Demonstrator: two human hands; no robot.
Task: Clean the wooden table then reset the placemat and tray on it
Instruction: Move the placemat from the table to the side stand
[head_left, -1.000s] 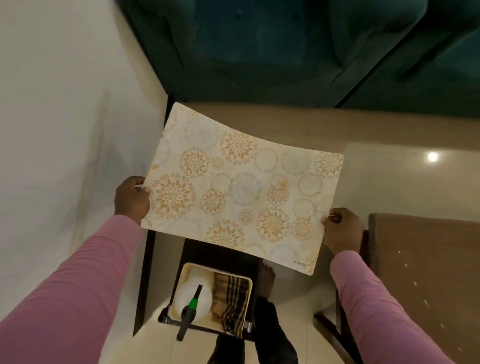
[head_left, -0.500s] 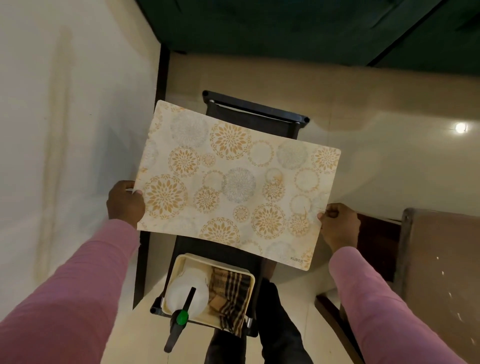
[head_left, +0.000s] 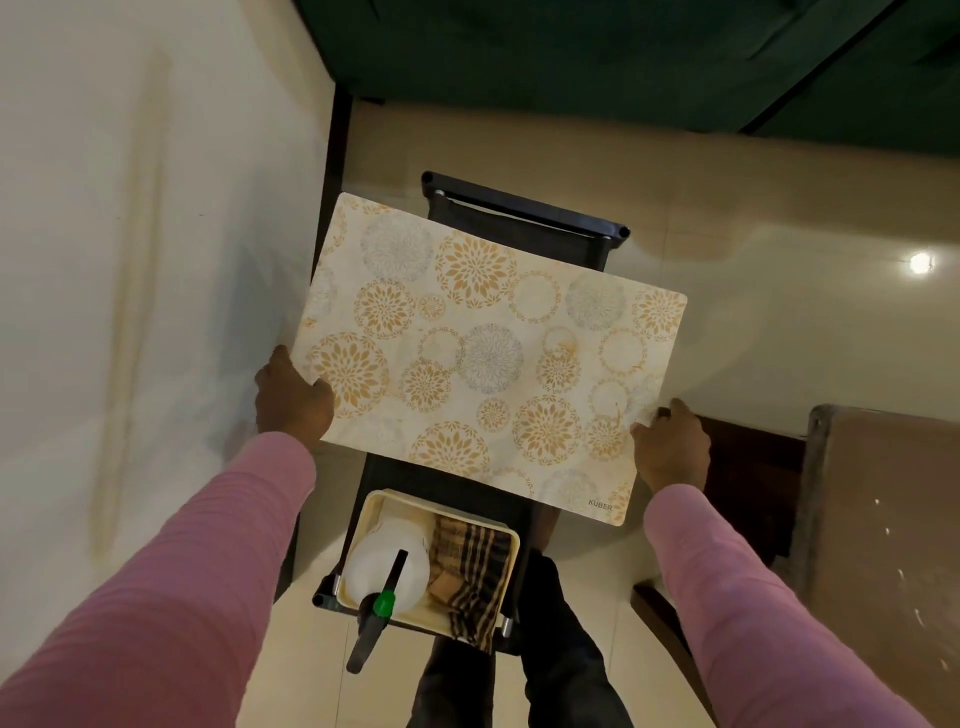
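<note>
A cream placemat with orange and grey flower circles is held flat in the air over a small dark stand. My left hand grips its left edge and my right hand grips its right edge. Below the mat, on the near end of the stand, sits a cream tray holding a white spray bottle with a black and green trigger and a checked cloth. The wooden table shows at the right edge.
A pale wall fills the left side. A dark green sofa runs along the top. The floor is glossy beige tile with a light reflection. My dark trouser legs stand just behind the stand.
The placemat has come down and towards me, now flatter, over the dark stand. The view has tilted down, so more of the stand and tray shows and less of the sofa.
</note>
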